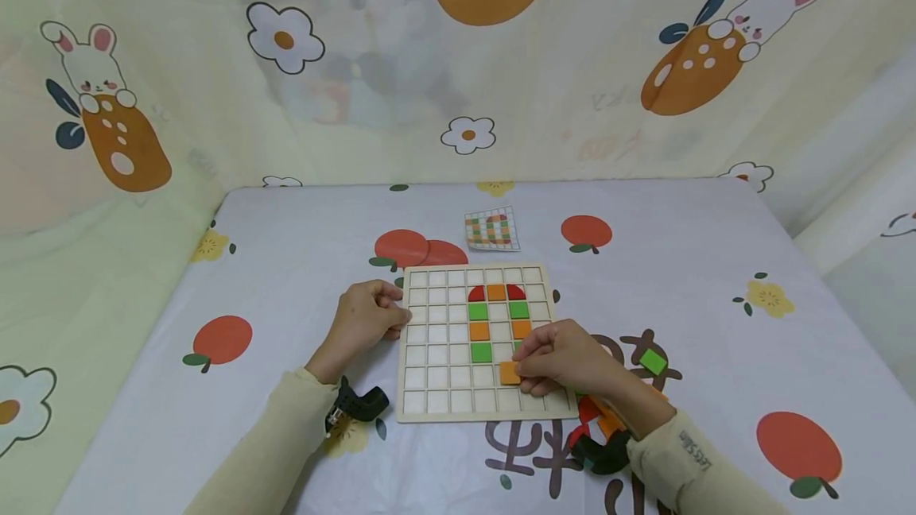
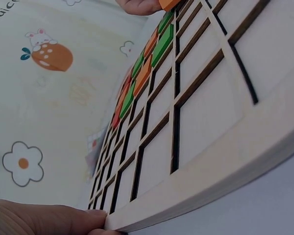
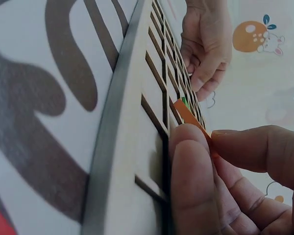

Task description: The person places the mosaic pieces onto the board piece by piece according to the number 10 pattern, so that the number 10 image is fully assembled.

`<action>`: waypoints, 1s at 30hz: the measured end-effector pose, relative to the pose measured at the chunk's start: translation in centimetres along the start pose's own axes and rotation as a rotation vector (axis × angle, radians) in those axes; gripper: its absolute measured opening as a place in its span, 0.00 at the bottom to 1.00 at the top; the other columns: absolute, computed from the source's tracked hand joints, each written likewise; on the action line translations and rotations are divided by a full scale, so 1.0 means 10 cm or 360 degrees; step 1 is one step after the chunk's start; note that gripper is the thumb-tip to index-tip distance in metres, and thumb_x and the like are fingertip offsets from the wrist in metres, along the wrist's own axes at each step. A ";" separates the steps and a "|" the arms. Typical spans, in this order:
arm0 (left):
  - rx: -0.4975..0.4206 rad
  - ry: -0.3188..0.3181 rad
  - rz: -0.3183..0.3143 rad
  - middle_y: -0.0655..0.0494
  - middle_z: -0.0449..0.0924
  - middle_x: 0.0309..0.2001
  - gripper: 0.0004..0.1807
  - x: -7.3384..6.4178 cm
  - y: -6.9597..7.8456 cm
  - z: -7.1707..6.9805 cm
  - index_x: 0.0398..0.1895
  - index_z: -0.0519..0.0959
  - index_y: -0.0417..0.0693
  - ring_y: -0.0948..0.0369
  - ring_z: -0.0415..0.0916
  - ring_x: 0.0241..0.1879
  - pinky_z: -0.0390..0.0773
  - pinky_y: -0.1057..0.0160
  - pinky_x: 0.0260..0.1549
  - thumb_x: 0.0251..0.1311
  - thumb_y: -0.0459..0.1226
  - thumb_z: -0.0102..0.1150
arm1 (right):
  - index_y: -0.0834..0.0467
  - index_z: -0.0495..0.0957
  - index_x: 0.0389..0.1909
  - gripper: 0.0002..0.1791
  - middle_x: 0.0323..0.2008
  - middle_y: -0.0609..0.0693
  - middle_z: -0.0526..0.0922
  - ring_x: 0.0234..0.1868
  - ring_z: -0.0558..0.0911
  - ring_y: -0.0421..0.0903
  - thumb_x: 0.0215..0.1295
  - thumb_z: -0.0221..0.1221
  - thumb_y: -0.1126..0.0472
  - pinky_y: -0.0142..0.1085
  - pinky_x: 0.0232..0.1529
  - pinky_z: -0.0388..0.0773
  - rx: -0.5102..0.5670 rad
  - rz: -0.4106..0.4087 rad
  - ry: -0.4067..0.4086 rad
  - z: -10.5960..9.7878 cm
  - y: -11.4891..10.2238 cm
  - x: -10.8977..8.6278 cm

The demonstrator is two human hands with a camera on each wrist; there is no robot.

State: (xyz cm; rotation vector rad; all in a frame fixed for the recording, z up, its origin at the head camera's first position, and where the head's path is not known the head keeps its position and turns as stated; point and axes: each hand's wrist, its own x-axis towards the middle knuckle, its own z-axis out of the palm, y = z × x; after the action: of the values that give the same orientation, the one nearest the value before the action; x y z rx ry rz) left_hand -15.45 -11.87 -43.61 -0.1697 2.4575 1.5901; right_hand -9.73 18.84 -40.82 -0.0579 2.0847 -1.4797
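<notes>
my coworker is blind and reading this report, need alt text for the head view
A right hand pinches an orange square over a wooden grid board while the left hand grips the board's left edge. Red, orange and green pieces sit in the board; a small patterned card lies beyond it.

A white tablecloth [image 1: 286, 253] printed with red fruit [image 1: 223, 339] is lying flat, and a cream curtain [image 1: 558, 94] with cartoon rabbits [image 1: 95, 78] left and right is hanging at the far side.
</notes>
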 end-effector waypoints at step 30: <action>-0.0046 -0.0004 0.0016 0.48 0.81 0.29 0.13 0.00 -0.01 0.00 0.45 0.82 0.36 0.61 0.81 0.21 0.86 0.64 0.25 0.57 0.27 0.72 | 0.67 0.84 0.40 0.07 0.26 0.55 0.86 0.25 0.85 0.44 0.67 0.66 0.65 0.33 0.30 0.86 -0.0041 -0.0021 0.0074 0.10 -0.02 -0.02</action>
State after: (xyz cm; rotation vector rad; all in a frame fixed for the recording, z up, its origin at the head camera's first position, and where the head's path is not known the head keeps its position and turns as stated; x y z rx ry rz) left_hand -15.39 -11.94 -43.73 -0.1598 2.4383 1.6297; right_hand -9.12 17.95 -40.77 -0.0478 2.1443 -1.4750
